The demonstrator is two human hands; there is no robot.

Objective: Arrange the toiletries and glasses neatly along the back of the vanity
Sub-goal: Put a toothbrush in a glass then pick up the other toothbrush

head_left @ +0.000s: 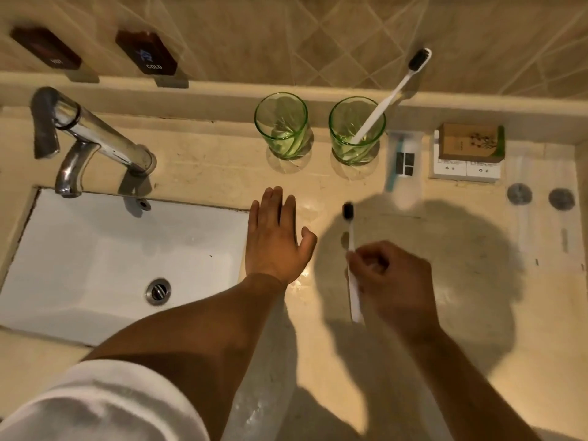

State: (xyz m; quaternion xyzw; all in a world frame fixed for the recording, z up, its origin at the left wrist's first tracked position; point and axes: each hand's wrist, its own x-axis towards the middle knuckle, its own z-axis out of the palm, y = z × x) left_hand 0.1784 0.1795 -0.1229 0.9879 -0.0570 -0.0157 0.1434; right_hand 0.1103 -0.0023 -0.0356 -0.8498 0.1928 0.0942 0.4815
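Observation:
Two green glasses stand side by side at the back of the vanity: the left glass [282,126] is empty, the right glass [356,131] holds a white toothbrush [390,98] with black bristles leaning toward the wall. My right hand [393,283] grips a second white toothbrush [349,232] by its handle, bristles pointing away from me, in front of the right glass. My left hand [276,237] rests flat and open on the counter beside the sink. A wrapped blue item in clear packaging [401,160] lies right of the glasses, then a brown box [470,144] stacked on white boxes [465,168].
The white sink [95,249] and chrome faucet [92,135] fill the left. Hot and cold labels [146,52] hang on the tiled wall. Two round metal caps [519,193] and flat clear packets [547,224] lie at the right of the counter [206,167].

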